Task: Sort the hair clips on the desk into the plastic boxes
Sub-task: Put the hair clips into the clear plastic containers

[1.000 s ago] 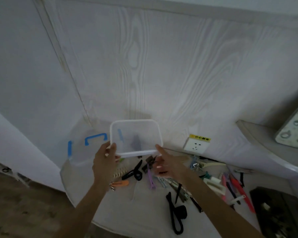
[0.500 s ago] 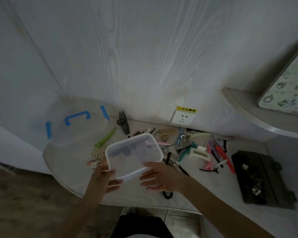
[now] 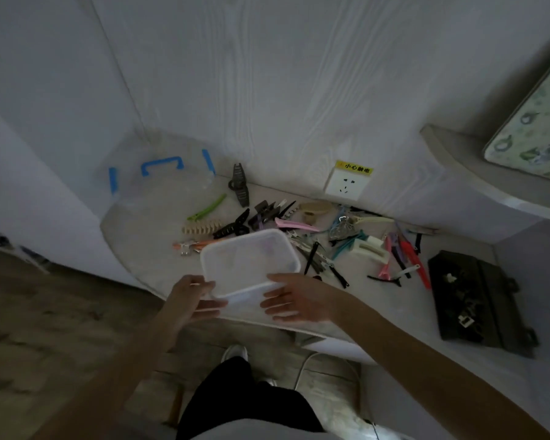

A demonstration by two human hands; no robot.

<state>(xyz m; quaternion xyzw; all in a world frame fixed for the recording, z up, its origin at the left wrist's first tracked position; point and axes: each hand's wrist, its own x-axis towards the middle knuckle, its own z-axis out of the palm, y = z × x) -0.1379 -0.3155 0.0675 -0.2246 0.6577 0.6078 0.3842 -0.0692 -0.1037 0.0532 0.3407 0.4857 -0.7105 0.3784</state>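
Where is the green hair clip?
In the head view the green hair clip lies on the desk toward the left, just behind the beige comb clip, between the box with blue latches and the black claw clip.

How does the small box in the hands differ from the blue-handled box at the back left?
The small box has a white rim and no handle; the big box has a blue handle and blue latches. The small one is near the desk's front edge, held by the left hand and right hand; the big one stands untouched by the wall. The small one looks smaller. Both are clear plastic.
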